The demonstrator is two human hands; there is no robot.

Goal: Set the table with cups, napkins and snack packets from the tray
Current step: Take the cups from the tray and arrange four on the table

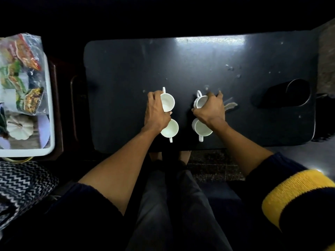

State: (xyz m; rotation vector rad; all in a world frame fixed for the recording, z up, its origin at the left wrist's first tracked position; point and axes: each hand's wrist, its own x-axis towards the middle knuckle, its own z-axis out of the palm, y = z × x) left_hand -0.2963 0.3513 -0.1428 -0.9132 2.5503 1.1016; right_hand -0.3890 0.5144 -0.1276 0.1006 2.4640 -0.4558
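Several white cups stand in a square on the dark table (126, 73). My left hand (155, 113) grips the far left cup (167, 102), its handle pointing away from me. My right hand (211, 110) grips the far right cup (201, 102), which is tilted a little. Nearer to me sit the near left cup (171, 128) and the near right cup (200, 128), their handles pointing toward me. A white tray (51, 113) at the far left holds snack packets (21, 57) and folded white napkins (9, 95).
A white pumpkin-shaped object (19, 128) lies in the tray. A dark round container (297, 93) sits near the table's right edge. A zigzag-patterned cushion (23, 185) lies at lower left. My legs are under the table's near edge.
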